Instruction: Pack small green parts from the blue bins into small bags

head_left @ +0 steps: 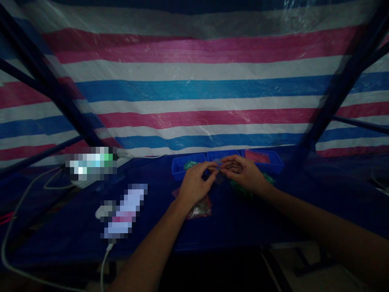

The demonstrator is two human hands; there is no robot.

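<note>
My left hand and my right hand meet above the table, fingers closed in a pinch. Between their fingertips is a small clear plastic bag; its contents are too dark to make out. Under my left wrist lie pinkish clear packets. Green packets rest on the table beneath my right hand. Just behind the hands stand three blue bins: the left bin holds a green packet, the middle bin is partly hidden by my hands, and the right bin holds a pink packet.
On the left of the blue table lie a blurred-out phone on a white cable, and a white rounded object. A blurred-out lit device stands behind them. Dark posts flank a striped plastic sheet at the back.
</note>
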